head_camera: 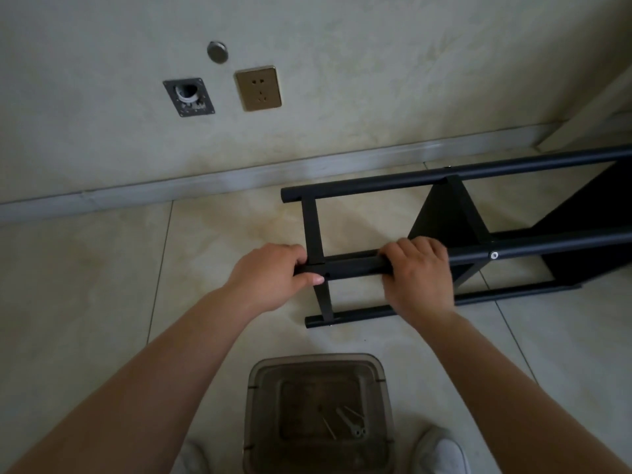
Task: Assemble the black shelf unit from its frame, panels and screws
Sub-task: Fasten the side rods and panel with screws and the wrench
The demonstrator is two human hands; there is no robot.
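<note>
Black metal tube shelf frame (455, 213) lies on its side on the beige tiled floor (102, 268), close to the cream wall (342, 63) and grey skirting board (205, 179), running off the right edge. Left hand (273, 277) has its grip clenched round the end of the near upper black round tube (355, 266), thumb across the joint with the short black cross bar (314, 227). Right hand (419, 273) grasps the same tube further along, fingers curled over the top. Black flat shelf panel (444, 213) stands fitted between the tubes, right of the hands. Silver screw head (494, 255) shows in the tube just right of the right hand. Smoky clear plastic square bin (319, 415) sits on the floor near the person's feet, with small metal tools (349, 424) inside. Two white shoes (441, 451) at bottom edge. Brass-coloured wall socket (258, 87) and grey square wall plate (188, 97) on the wall.
</note>
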